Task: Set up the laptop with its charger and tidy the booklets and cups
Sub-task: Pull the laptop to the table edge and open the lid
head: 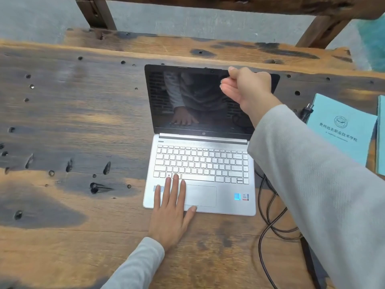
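The left hand (170, 209) lies flat, fingers straight and slightly spread, on the palm rest of the laptop (206, 161), fingertips at the lowest keys. The laptop stands open mid-table (73, 122). Its charger cable (268, 217) loops along its right side, partly hidden by the outstretched grey sleeve (312, 184). The right hand (248, 86) pinches the screen's top edge, thumb behind. Teal booklets (341, 130) at the table's right edge are cut off.

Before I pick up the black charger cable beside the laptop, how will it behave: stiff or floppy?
Probably floppy: the black charger cable lies in loose loops on the wooden table. It looks light, so the loops may drag and tangle. The plug by the blue booklet could snag there.
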Demonstrator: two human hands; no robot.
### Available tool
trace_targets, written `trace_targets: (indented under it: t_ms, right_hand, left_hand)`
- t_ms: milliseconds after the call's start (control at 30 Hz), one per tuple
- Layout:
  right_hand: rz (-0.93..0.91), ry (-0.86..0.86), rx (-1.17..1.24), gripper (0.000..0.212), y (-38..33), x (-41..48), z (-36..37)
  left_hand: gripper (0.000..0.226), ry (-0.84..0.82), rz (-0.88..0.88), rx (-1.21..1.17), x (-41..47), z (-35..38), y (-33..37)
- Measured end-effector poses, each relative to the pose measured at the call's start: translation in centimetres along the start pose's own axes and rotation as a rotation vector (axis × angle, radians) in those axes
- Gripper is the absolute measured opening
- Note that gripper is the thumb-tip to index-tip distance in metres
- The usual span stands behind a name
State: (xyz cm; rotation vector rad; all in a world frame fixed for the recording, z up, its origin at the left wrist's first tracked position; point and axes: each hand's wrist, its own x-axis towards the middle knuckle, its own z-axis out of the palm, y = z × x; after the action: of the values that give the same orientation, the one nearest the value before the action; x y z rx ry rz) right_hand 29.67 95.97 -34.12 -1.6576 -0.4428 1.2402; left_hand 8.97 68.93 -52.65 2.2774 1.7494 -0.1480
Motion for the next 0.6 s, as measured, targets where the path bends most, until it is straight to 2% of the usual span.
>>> trace_targets:
  t_ms: [600]
  right_hand:
    - [-0.008,0.022,-0.051,0.013,0.1,1.6,0.5]
  left_hand:
    - [0.077,-0.007,0.0,0.001,-0.1,-0.3,0.1]
